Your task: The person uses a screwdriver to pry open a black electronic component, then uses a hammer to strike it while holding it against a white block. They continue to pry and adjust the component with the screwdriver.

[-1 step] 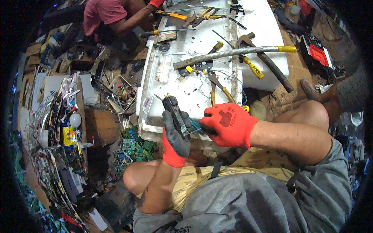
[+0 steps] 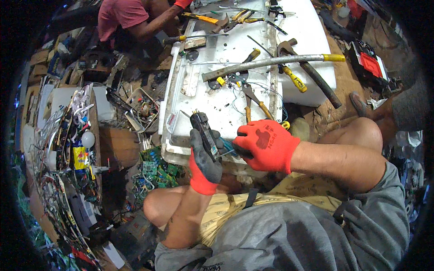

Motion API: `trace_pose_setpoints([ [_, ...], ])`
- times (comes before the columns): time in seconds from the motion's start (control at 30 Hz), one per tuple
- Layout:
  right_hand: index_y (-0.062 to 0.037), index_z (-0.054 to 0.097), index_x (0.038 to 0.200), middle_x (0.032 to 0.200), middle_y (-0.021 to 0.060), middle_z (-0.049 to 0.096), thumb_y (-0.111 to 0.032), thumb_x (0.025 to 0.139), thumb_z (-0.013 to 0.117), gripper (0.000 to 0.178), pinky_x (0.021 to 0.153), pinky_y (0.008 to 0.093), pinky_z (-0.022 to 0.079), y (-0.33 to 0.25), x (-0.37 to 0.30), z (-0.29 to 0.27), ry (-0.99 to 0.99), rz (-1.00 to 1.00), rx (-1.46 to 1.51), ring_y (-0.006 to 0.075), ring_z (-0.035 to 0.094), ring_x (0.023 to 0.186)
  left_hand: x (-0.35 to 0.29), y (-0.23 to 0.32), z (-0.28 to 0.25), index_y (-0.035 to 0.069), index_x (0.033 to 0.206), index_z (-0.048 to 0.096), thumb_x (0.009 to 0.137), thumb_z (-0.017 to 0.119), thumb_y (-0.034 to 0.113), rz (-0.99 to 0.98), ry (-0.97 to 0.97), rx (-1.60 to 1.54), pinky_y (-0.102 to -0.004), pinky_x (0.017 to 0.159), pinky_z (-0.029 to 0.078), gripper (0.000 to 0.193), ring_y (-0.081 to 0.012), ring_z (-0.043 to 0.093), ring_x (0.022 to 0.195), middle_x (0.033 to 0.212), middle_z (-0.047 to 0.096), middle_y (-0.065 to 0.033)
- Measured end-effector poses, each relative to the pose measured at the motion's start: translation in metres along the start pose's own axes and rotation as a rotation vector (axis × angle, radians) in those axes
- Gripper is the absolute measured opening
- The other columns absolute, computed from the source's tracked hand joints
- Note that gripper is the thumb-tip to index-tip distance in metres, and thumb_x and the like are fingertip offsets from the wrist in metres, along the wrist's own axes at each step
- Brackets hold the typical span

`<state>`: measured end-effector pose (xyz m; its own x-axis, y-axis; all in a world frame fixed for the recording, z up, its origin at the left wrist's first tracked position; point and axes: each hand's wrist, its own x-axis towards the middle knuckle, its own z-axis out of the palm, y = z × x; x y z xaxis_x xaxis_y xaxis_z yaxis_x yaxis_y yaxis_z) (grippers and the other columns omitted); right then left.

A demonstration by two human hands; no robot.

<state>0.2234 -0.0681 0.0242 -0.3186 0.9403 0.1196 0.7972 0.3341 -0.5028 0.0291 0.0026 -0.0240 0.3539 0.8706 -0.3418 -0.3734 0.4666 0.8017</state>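
My left hand (image 2: pixel 205 169), in a red glove with a dark grey palm, is closed round a long black plastic electrical part (image 2: pixel 204 131). Metal prongs stick out of that part's far end. My right hand (image 2: pixel 269 147), gloved alike, is a fist just to the right. From it a thin metal shaft (image 2: pixel 224 154), like a screwdriver's, reaches to the near end of the black part; its handle is hidden in the fist. Blue-green wires (image 2: pixel 229 146) show between the hands. Beyond the right hand, orange-handled pliers (image 2: pixel 259 105) lie on a white panel (image 2: pixel 183 124).
Across the panel lies a braided hose (image 2: pixel 271 61) with a yellow end. A hammer (image 2: pixel 316 79) and a yellow-handled screwdriver (image 2: pixel 294 80) rest at the right. Circuit boards (image 2: pixel 153 169) and scrap wires (image 2: pixel 61 189) fill the left. A person in a pink shirt (image 2: pixel 122 18) sits far left.
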Motion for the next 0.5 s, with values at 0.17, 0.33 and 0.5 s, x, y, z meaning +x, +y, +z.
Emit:
trace_pose_setpoints([
  [0.17,-0.0109,0.063,0.094,0.093,0.008,0.06,-0.023,0.068,0.072,0.03,0.072,0.0425,0.052,-0.006,0.002,0.0,0.035,-0.047,-0.101,0.029,0.063,0.091,-0.002,0.001,0.004,0.012,0.107,0.058,0.103,0.043,0.049,-0.027,-0.011,-0.04,-0.0317,0.066,0.05,0.04,-0.015,0.058,0.071,0.084,0.061,-0.0019],
  [0.33,-0.0098,0.061,0.097,0.098,0.0105,0.06,-0.024,0.07,0.072,0.033,0.074,0.0436,0.053,-0.009,0.002,-0.002,-0.031,0.011,-0.058,0.0304,0.063,0.093,-0.003,0.002,0.006,0.011,0.103,0.06,0.1,0.051,0.054,-0.039,-0.016,-0.029,-0.0315,0.069,0.049,0.044,-0.0132,0.056,0.073,0.083,0.058,0.0002],
  [0.5,-0.0096,0.061,0.097,0.096,0.0104,0.058,-0.02,0.068,0.073,0.034,0.074,0.043,0.052,-0.011,0.001,0.004,0.008,-0.003,-0.006,0.0313,0.062,0.092,-0.001,0.0,0.002,0.011,0.103,0.059,0.103,0.044,0.05,-0.048,-0.019,-0.077,-0.0319,0.067,0.051,0.041,-0.0155,0.059,0.073,0.083,0.061,-0.0022],
])
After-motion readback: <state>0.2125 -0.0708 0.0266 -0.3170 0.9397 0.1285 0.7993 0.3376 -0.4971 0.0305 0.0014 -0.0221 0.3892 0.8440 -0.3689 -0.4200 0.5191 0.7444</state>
